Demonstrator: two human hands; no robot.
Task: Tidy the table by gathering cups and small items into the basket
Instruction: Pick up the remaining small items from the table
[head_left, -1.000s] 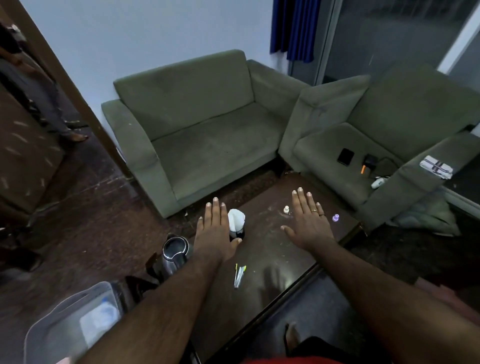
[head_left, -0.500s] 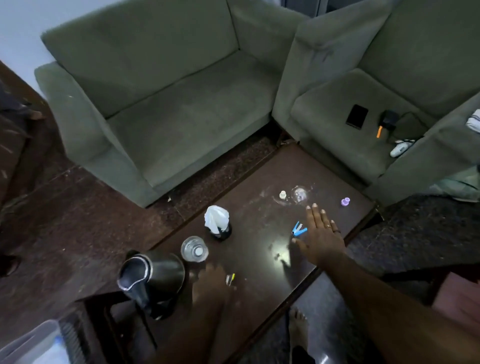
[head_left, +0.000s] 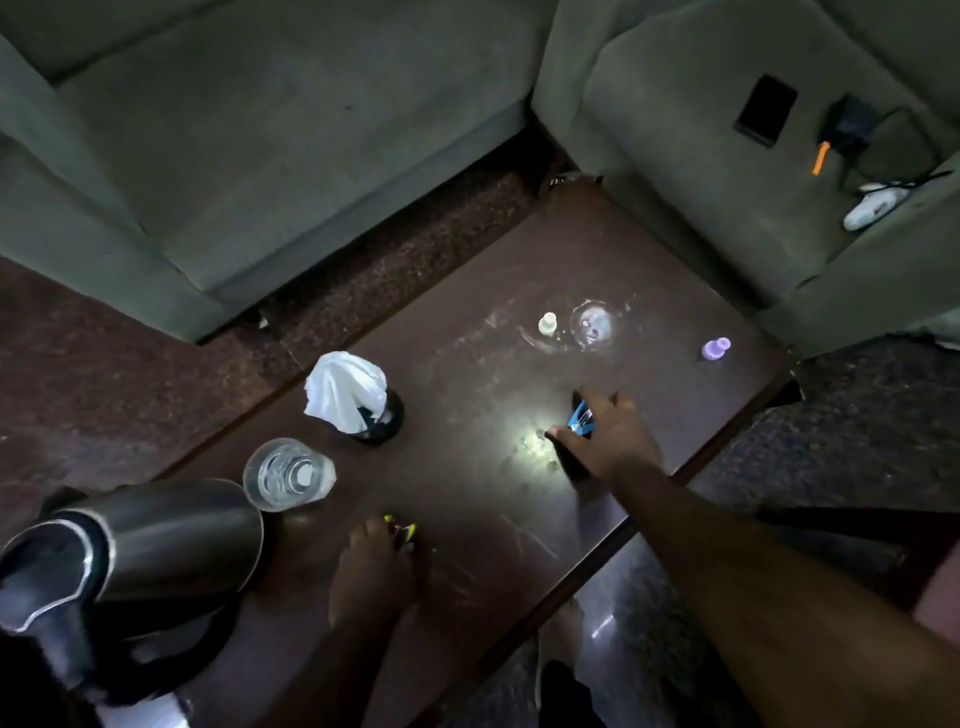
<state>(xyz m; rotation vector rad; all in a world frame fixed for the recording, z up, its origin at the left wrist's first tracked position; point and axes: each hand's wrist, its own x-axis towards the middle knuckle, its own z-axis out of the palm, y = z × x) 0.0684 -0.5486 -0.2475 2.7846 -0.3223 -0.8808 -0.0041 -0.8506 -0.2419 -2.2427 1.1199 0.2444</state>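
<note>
On the dark brown table (head_left: 467, 374) my right hand (head_left: 608, 441) closes around a small blue clip (head_left: 579, 418). My left hand (head_left: 376, 566) rests near the front edge with its fingertips on a small yellow clip (head_left: 402, 529). A clear glass cup (head_left: 285, 474) stands left of centre. Behind it is a dark cup stuffed with white tissue (head_left: 353, 397). A second clear glass (head_left: 592, 325), a tiny white bottle (head_left: 546, 323) and a small purple bottle (head_left: 716, 348) sit at the far right. No basket is in view.
A steel kettle (head_left: 130, 551) stands at the table's left end, close to my left arm. Green sofas (head_left: 260, 130) border the far and right sides; the right one holds a phone (head_left: 766, 109), a charger and a white item. My bare foot (head_left: 558, 636) is below the front edge.
The camera tilted down and closer. My left hand pulled back from the tissue cup to the yellow clip. My right hand curled from flat and open onto the blue clip.
</note>
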